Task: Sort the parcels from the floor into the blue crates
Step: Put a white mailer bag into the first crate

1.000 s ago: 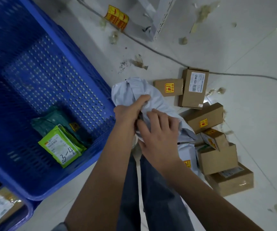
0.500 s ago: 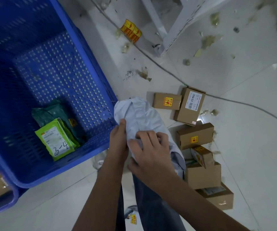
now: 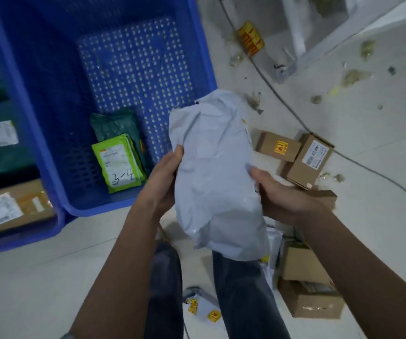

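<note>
Both hands grip a grey poly parcel (image 3: pixel 215 177) upright over the floor, beside the blue crate (image 3: pixel 198 57): left hand (image 3: pixel 164 182) curls round its left edge, right hand (image 3: pixel 279 199) round its right. The fingers behind are hidden. The parcel covers part of the cardboard boxes (image 3: pixel 304 157), and a second crate (image 3: pixel 13 241) is cut off at the left edge.

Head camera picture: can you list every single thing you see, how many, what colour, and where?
Soft grey plastic mailer bag: one, pale grey, held up in the middle.
Big blue perforated plastic crate: one, blue, upper left.
Second blue plastic crate: one, blue, far left edge.
Lime green flat pouch parcel: one, lime green, inside the big crate.
Dark green plastic pouch: one, dark green, under the lime one.
Brown cardboard boxes: at least five, brown, floor at right.
Thin grey cable: one, grey, across the floor.
Left hand: its grip holds the bag's left side.
Right hand: its grip holds the bag's right side.
</note>
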